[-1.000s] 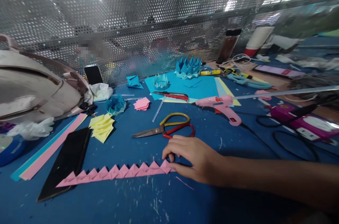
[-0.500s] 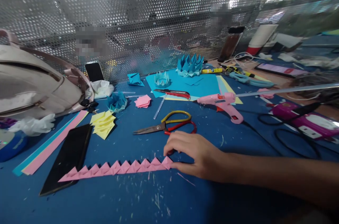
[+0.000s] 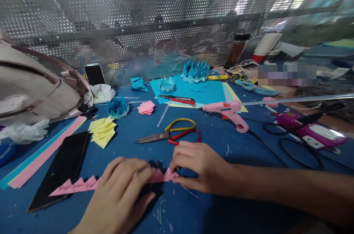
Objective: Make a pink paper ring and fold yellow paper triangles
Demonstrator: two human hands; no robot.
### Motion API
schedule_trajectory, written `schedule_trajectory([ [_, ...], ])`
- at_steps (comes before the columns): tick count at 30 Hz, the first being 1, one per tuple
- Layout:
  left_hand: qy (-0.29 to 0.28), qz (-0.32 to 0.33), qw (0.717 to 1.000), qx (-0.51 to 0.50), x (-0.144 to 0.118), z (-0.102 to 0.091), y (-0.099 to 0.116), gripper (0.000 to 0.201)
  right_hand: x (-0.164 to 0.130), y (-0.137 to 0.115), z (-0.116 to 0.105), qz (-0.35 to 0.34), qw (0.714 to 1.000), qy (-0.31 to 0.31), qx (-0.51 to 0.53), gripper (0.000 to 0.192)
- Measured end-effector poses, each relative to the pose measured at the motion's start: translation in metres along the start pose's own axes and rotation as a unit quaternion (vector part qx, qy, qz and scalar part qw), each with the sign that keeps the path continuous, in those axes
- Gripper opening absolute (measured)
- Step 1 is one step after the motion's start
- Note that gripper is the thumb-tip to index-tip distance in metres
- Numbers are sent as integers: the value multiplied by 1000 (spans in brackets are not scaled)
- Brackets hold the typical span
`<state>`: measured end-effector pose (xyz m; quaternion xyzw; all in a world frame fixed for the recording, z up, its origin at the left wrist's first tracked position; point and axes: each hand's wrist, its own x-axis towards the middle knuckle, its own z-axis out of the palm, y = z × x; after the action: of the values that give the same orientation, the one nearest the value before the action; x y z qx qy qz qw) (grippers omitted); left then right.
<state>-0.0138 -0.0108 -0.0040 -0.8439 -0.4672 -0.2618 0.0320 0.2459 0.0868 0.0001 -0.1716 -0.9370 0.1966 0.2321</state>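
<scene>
A pink folded paper strip point(image 3: 83, 184) with a row of pointed peaks lies on the blue table, its left end over a dark phone point(image 3: 59, 173). My right hand point(image 3: 200, 167) pinches the strip's right end between thumb and fingers. Over the middle of the strip is my left hand point(image 3: 118, 193), slightly blurred, with thumb and fingers apart; it covers several peaks. Whether its fingertips touch the paper I cannot tell. Just beyond my right hand lie scissors point(image 3: 168, 134) with one yellow and one red handle.
A pink glue gun point(image 3: 225, 110) with a long glue stick lies to the right. Yellow folded papers point(image 3: 102, 131), pink folded papers point(image 3: 146, 107), a red cutter point(image 3: 179, 99) and blue paper crowns point(image 3: 195, 70) sit farther back. At left are paper strips point(image 3: 47, 156) and a bag point(image 3: 33, 83).
My left hand has come into view from below and reached over the middle of the pink strip. My right hand stays at the strip's right end. The view has shifted slightly.
</scene>
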Motion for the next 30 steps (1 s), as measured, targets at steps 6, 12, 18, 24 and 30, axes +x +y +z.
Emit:
schedule_trajectory([
  [6,-97,-43,989,-100,23,10,-3,10,3,-3,2,16,1000,3,-8,7],
  [12,-80,-62,985,-140,25,14,4,10,5,-7,2,18,1000,4,5,6],
  [18,-85,-94,977,-172,31,16,6,11,4,-11,6,17,1000,20,5,10],
  [24,-93,-115,971,-186,30,17,8,14,4,-11,12,42,998,35,34,12],
  [30,-92,-122,966,-207,30,18,7,15,5,-12,15,57,995,38,75,11],
])
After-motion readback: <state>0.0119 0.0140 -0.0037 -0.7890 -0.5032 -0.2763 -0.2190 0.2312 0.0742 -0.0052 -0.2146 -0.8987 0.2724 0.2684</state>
